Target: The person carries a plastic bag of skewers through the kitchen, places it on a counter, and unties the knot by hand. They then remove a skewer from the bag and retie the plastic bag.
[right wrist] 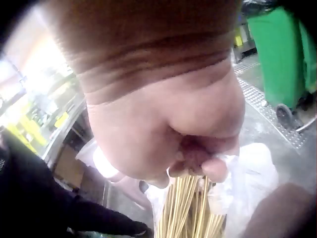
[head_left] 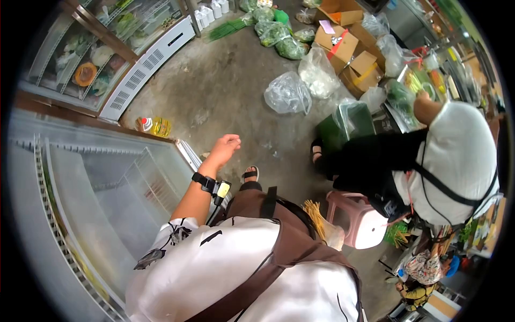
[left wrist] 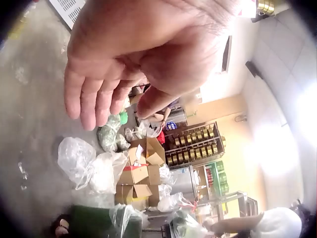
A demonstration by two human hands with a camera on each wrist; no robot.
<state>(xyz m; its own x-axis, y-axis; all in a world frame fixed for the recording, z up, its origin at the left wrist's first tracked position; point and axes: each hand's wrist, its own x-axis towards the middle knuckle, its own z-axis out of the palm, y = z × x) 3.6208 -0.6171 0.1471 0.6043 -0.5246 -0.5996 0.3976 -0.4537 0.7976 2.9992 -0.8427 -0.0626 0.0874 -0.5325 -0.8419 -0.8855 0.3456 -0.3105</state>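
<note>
Grocery shop: display fridges (head_left: pixel 102 59), bagged greens (head_left: pixel 279 35).

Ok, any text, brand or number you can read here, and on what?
Nothing is legible.
Oil bottle: label too blurred.
Cardboard boxes: pink slip, writing too small.
Shelf tins: labels too small.
Bag of sticks: no print shows.

Right hand (right wrist: pixel 163 119) fills most of the frame, fist closed, fingers curled round the top of a bundle of bamboo skewers (right wrist: pixel 185 208). Skewers hang straight down out of the fist. A clear plastic bag (right wrist: pixel 247 173) is bunched against them, pinched under the fingertips. Green wheelie bin (right wrist: pixel 282 54) stands top right on the concrete floor, beside a metal drain grate (right wrist: pixel 270 109). A person's black sleeve (right wrist: pixel 44 198) sits bottom left.
</note>
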